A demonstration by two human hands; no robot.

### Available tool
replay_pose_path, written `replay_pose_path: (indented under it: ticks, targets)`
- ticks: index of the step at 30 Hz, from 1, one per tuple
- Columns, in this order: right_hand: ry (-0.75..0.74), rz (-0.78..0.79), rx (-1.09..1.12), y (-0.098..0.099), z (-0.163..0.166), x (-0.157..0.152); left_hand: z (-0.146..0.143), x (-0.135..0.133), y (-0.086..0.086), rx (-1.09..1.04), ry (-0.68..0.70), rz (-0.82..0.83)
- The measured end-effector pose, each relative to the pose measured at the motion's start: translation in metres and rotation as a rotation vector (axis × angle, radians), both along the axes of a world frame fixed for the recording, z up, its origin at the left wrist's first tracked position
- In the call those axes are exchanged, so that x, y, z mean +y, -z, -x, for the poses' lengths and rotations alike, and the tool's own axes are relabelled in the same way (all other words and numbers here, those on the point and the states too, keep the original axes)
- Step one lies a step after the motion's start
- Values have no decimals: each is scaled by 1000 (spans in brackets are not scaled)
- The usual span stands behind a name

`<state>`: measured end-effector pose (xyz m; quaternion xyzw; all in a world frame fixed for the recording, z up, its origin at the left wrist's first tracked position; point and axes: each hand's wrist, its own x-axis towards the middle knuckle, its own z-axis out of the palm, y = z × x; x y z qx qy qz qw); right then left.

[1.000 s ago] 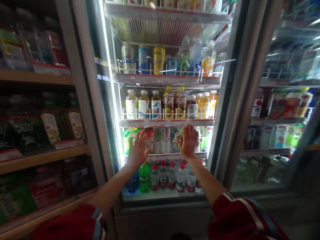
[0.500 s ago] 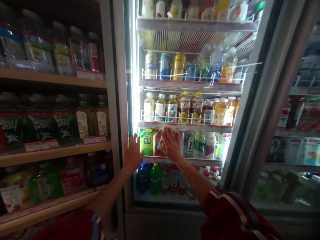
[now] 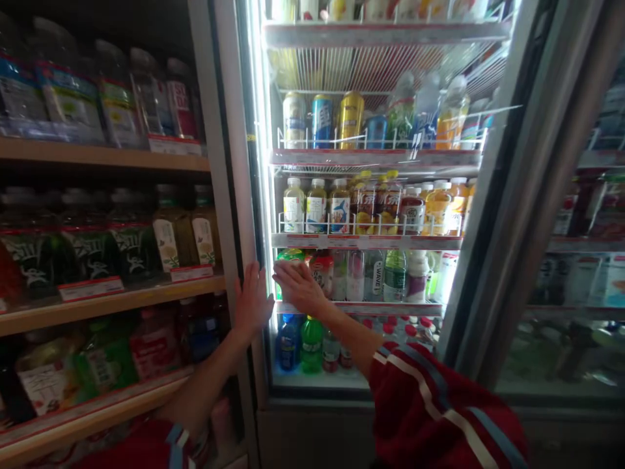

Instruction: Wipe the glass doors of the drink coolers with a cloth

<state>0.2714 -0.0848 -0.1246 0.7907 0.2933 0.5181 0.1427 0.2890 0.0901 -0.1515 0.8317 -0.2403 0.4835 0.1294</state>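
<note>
My left hand [image 3: 254, 298] is raised with its fingers stretched upward, at the left frame [image 3: 232, 195] of a lit drinks fridge. It holds nothing. Close beside it my right hand [image 3: 301, 286] reaches across, fingers straight and pointing left, also with nothing in it. That hand covers part of a green-labelled bottle [image 3: 290, 254] on the fourth visible shelf. A red-labelled bottle [image 3: 323, 270] shows just right of its fingers. Streaks of reflection suggest glass in front of the drinks; whether my palms touch it I cannot tell.
On the left, an open wooden shelf [image 3: 107, 153] carries large bottles and price tags. Cans [image 3: 351, 117] and bottles of juice [image 3: 439, 205] fill the fridge's wire shelves. A metal door frame [image 3: 547, 163] slants along the right, with another drinks fridge beyond it.
My right hand has moved left, from the middle of the shelf to the green-labelled bottle, nearer my left hand. My left hand stays near the frame. The view has shifted slightly.
</note>
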Motion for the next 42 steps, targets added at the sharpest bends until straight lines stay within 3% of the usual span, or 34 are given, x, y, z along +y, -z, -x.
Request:
replay_pose_path:
  ticks: [4, 9, 12, 18, 25, 33, 39, 42]
  targets:
    - [81, -188, -98, -18, 1, -16, 0, -2, -2, 8, -8, 3]
    - [8, -14, -97, 16, 14, -29, 11, -18, 5, -10, 12, -71]
    - [11, -7, -100, 27, 20, -40, 21, -30, 7, -16, 33, -117]
    - [115, -197, -122, 1, 28, -71, 36, -49, 4, 17, 23, -139]
    - [94, -49, -62, 38, 55, -104, 53, -75, 12, 19, 72, -235]
    - [228, -286, -191, 6, 68, -160, 60, -117, 4, -77, 186, -223]
    - [222, -205, -175, 42, 87, -177, 67, -151, 11, -101, 262, -265]
    - [256, -245, -173, 42, 91, -194, 70, -166, 11, -112, 286, -293]
